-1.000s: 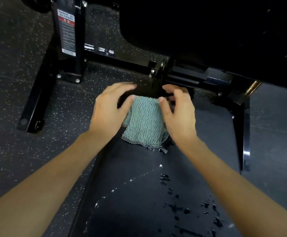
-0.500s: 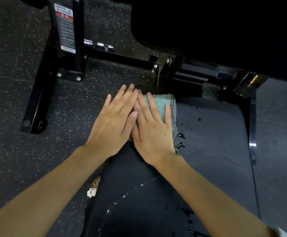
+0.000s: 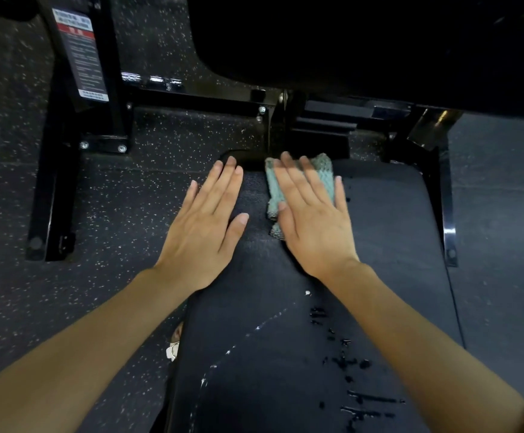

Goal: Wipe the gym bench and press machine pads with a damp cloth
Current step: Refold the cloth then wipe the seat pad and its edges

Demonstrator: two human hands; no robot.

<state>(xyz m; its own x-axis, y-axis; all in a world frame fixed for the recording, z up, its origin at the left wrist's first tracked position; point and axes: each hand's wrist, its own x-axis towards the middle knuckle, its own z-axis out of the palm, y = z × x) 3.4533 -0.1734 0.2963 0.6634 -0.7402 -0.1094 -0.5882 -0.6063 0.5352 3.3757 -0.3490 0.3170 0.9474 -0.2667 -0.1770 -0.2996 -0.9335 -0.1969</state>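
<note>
Half a second back both our hands were stacked on the cloth (image 3: 323,173). Now the left hand (image 3: 206,226) has slid off, flat and empty on the pad (image 3: 388,232), while the right hand (image 3: 312,220) presses the cloth flat-palmed at the far edge, so one-handed wiping looks underway. Water drops (image 3: 348,360) sit nearer us, unwiped. The frame (image 3: 323,126) just past the cloth cuts the stroke short.
</note>
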